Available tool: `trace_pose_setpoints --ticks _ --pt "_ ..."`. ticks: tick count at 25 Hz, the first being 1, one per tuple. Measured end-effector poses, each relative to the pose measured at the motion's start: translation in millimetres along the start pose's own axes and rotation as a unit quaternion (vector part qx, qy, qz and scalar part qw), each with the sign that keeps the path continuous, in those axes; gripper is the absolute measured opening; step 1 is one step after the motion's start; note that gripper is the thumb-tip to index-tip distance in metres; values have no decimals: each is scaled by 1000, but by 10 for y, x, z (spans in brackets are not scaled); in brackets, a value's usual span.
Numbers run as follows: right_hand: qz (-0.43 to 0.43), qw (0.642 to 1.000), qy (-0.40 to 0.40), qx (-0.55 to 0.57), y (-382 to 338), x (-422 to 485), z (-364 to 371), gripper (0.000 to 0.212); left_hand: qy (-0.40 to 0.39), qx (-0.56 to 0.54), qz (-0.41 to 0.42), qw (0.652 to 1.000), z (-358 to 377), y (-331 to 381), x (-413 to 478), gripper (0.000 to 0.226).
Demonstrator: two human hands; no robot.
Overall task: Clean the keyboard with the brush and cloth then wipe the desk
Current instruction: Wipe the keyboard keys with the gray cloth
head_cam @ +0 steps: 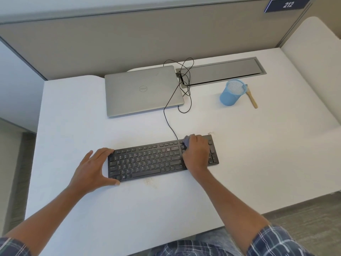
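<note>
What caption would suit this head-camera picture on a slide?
Right hand presses a blue-grey cloth on the flat black keyboard; left hand holds its end.

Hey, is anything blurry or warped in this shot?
Head view: the right hand and the cloth it holds are slightly motion-smeared; the keyboard legends read soft; the wide lens bows the desk edges; light is even, shadows faint.
</note>
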State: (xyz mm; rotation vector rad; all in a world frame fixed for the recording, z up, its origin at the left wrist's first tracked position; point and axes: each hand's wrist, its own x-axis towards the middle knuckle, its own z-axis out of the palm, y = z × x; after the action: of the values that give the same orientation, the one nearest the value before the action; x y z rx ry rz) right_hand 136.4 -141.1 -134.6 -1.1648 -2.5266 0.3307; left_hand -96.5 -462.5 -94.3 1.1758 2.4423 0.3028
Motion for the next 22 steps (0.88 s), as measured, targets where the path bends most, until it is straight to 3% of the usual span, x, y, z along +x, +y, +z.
trace_pose_setpoints --ticks 4,6,12,16,20,22 --pt "-185 977 -88 56 -418 -260 19 29 -8 26 8 1000 -20 20 14 128" --pt "-238 965 -104 39 -314 -372 28 24 -15 39 6 999 -25 8 9 130" --pt "-133 991 -3 22 712 -268 -292 25 -25 54 3 998 -20 -19 4 132" --pt "-83 993 18 77 271 -366 -103 18 -19 43 3 999 -8 -26 7 133" --pt "-257 944 -142 150 -922 -680 187 37 -17 50 -4 999 7 -10 6 135" --pt "-336 915 -172 145 -992 -629 169 36 -17 52 -6 998 11 -21 8 135"
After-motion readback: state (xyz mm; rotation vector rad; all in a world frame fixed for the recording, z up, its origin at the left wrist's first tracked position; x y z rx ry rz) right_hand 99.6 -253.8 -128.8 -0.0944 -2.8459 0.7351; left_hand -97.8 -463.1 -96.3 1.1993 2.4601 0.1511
